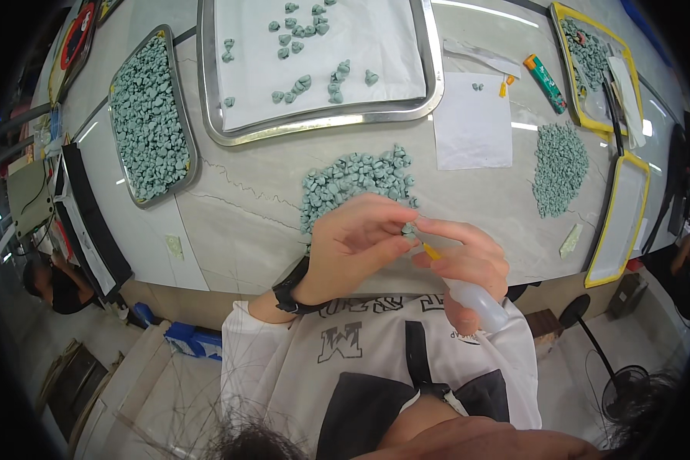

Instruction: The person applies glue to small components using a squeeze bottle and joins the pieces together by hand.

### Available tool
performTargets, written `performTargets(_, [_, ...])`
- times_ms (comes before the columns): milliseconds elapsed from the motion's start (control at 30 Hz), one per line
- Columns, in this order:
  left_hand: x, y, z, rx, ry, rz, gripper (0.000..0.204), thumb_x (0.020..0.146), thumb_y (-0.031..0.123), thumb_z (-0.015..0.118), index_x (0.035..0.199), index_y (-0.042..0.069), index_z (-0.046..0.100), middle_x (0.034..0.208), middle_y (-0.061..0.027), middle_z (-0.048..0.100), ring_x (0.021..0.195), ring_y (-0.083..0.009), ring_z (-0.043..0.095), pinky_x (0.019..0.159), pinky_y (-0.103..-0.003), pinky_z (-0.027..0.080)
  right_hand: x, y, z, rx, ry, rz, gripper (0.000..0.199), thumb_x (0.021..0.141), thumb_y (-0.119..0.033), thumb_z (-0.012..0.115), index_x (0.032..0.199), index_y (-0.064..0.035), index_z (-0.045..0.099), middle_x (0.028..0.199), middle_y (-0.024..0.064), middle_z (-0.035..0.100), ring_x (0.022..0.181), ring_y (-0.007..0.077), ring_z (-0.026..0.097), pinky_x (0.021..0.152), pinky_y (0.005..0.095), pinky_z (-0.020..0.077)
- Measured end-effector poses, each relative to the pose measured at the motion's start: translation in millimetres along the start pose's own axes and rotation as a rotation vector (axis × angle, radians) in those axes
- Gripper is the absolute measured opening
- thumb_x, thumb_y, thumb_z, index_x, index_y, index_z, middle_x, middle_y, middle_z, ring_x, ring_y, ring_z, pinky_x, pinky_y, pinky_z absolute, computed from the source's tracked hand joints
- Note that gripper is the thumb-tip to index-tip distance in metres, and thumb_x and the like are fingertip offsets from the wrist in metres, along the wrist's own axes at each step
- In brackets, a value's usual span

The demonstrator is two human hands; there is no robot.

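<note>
Near the table's front edge, my left hand (349,239) pinches a small grey-green piece (408,229) between thumb and fingertips. My right hand (483,259) is wrapped round a whitish squeeze bottle (479,303) with a yellow nozzle, whose thin tip points at the small piece. The right index finger reaches over to the piece as well. Just beyond my hands lies a heap of similar grey-green pieces (356,178), partly hidden by the left hand. Whether anything comes out of the nozzle is too small to tell.
A paper-lined metal tray (326,132) with scattered pieces stands ahead. At left is a full tray (193,157). To the right lie a paper sheet (471,138), a green lighter (544,84), a heap of smaller pieces (560,169) and yellow-rimmed trays (642,192).
</note>
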State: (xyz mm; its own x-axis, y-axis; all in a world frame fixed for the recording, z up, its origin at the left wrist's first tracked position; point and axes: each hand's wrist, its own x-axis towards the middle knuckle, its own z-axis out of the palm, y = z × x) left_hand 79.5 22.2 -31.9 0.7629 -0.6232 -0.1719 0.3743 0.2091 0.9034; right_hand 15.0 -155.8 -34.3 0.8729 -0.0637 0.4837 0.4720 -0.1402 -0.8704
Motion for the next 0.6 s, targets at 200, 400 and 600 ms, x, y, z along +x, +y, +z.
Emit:
performTargets(200, [0.7, 0.8, 0.4, 0.011, -0.005, -0.006, 0.033, 0.081, -0.016, 0.057, 0.113, -0.006, 0.058, 0.109, -0.0133, 0.054, 0.091, -0.0147, 0.058, 0.080, -0.026, 0.053, 1.2, 0.0, -1.1, -0.025, -0.034, 0.011, 0.048, 0.096, -0.046, 0.039, 0.096, -0.0012, 0.056, 0.071, 0.0138, 0.066, 0.091, 0.0412, 0.066, 0.064, 0.0406, 0.0546])
performTargets(400, [-0.5, 0.2, -0.3, -0.001, -0.001, -0.010, 0.033, 0.081, -0.016, 0.057, 0.113, -0.007, 0.057, 0.109, -0.0131, 0.054, 0.089, -0.0132, 0.056, 0.080, -0.027, 0.054, 0.9, -1.1, -2.1, -0.029, -0.062, 0.009, 0.048, 0.097, -0.045, 0.037, 0.098, -0.0003, 0.053, 0.066, 0.0149, 0.063, 0.090, 0.0429, 0.066, 0.064, 0.0418, 0.0558])
performTargets(600, [-0.4, -1.2, -2.4, 0.007, -0.010, -0.008, 0.030, 0.083, -0.013, 0.056, 0.113, -0.008, 0.057, 0.109, -0.0135, 0.053, 0.090, -0.0148, 0.059, 0.081, -0.029, 0.056, 0.8, -3.0, -0.8, -0.005, -0.025, 0.043, 0.044, 0.096, -0.043, 0.041, 0.094, -0.0010, 0.055, 0.071, 0.0136, 0.065, 0.092, 0.0409, 0.066, 0.064, 0.0401, 0.0553])
